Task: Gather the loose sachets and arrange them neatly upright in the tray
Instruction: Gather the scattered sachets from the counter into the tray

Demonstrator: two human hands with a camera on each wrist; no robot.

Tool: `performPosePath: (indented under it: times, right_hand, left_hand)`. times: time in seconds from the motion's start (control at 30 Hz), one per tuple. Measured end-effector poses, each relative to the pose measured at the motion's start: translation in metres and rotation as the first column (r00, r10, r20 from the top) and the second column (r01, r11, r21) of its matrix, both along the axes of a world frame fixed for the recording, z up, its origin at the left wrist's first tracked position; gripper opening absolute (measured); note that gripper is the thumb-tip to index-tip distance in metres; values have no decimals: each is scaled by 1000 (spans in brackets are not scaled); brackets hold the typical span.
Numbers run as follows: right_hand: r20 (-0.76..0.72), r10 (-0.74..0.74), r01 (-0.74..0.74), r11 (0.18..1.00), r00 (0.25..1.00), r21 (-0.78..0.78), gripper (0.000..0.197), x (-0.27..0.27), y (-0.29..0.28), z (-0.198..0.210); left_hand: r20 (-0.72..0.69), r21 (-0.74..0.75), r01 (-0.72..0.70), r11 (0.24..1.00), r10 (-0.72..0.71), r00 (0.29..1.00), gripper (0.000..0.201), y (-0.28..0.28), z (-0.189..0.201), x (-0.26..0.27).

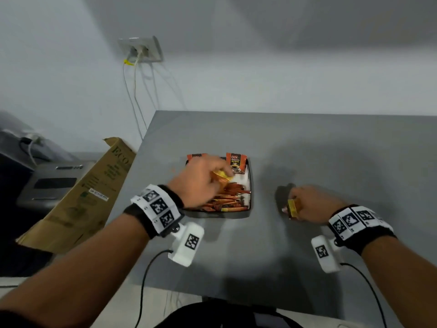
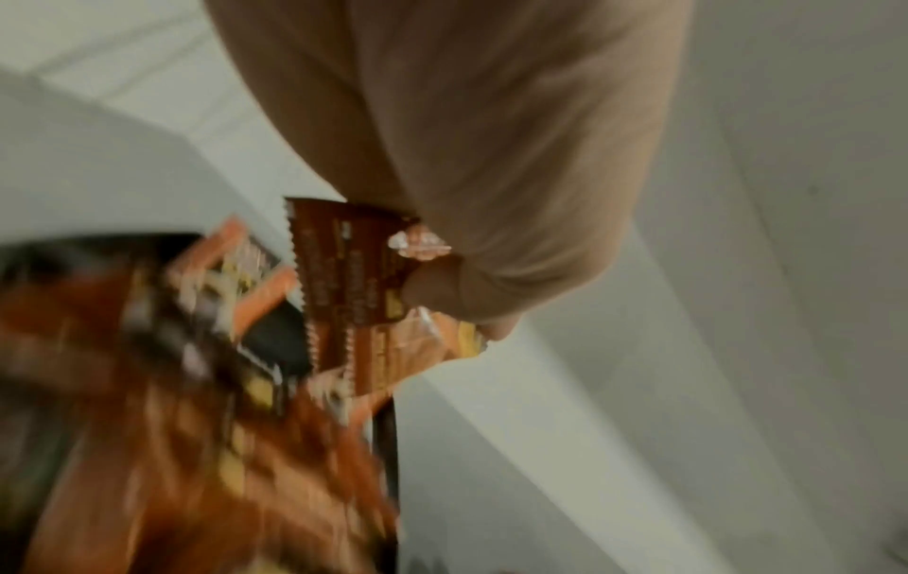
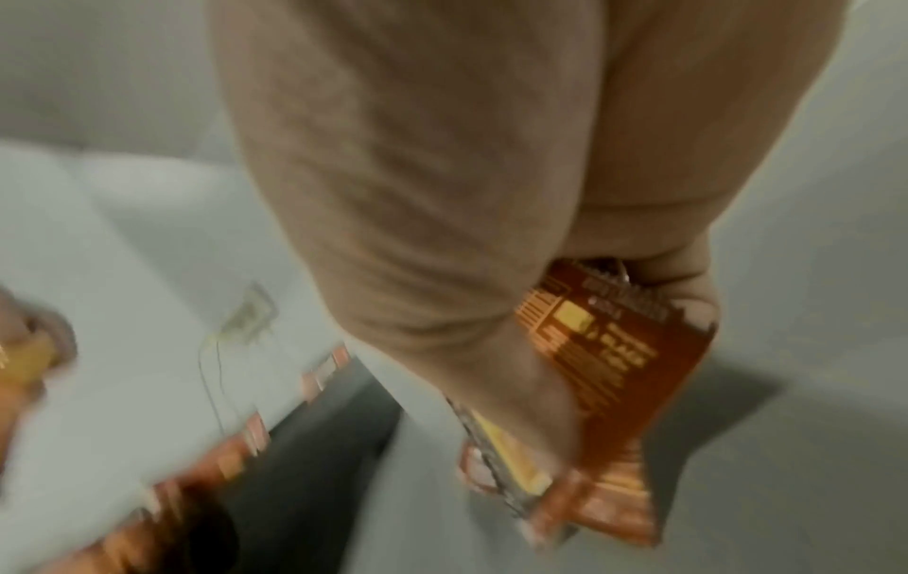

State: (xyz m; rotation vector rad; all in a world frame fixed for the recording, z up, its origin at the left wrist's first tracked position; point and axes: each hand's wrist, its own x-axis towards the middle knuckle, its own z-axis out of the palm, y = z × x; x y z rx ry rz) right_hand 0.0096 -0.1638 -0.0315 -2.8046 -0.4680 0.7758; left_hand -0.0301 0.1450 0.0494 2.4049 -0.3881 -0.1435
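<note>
Grey tabletop point(image 1: 307, 143) carries the whole setup; a cardboard box point(image 1: 78, 197) leans against its left edge, and a wall socket point(image 1: 142, 49) with cables sits above on the wall.

Black tray point(image 1: 248, 185) stands mid-tabletop, just ahead of the left wrist. Inside it a heap of orange-brown sachets point(image 1: 227, 197) lies flat and criss-crossed, not yet sorted. One black-and-orange sachet point(image 1: 236, 162) stands upright against the far wall, a second point(image 1: 196, 156) beside it, half hidden behind the hand. Judged: the far wall serves as a backstop for the upright row.

Left hand point(image 1: 201, 183) hovers over the tray, fingers point(image 1: 222, 170) curled and pinching a small bunch of sachets, probably to stand them next in the row.

Right hand point(image 1: 312, 202) rests on the tabletop well apart from the tray, to its right, fingers clamped on a stack of sachets point(image 1: 292, 207) held on edge. Likely squaring their edges against the surface before transfer.

View differences: the head view gives the layout, yet both held bundles appear only as slivers. The left wrist view, blurred, shows brown packets point(image 2: 353, 272) with serrated ends under the thumb. The right wrist view shows the printed back of a sachet point(image 3: 614, 369) and its shadow on the tabletop.
</note>
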Motion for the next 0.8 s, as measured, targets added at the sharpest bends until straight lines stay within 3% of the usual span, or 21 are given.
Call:
performPosePath:
  times: [0.03,0.1,0.2,0.27,0.4,0.53,0.67,0.8]
  right_hand:
    - [11,-67,66,992,998,109,17,0,2,7]
    - [56,-213,179,913,975,367,21,2,14,26]
    - [196,-299,132,797,934,589,27,5,50,53]
    - [185,-270,93,762,945,641,24,9,82,61]
    - [150,-213,101,838,965,536,16,22,135,54]
    - [200,-80,27,968,976,251,17,26,158,35]
    - [91,3,-23,976,996,215,9,22,164,28]
    - [85,54,-72,971,995,228,24,22,161,31]
  left_hand:
    - [13,25,-24,999,23,1000,27,11,5,7]
    - [15,45,-71,996,70,997,24,30,10,20]
    - [28,151,-92,984,88,996,35,42,4,36]
    - [11,224,-112,968,112,994,35,40,-5,43]
    - [-25,285,-161,945,175,984,27,31,-29,49]
    - [-112,282,-117,952,153,982,30,31,-47,51]
    - [-187,284,-28,958,84,979,25,39,-57,45]
    - [-254,219,15,976,42,966,17,49,-56,43]
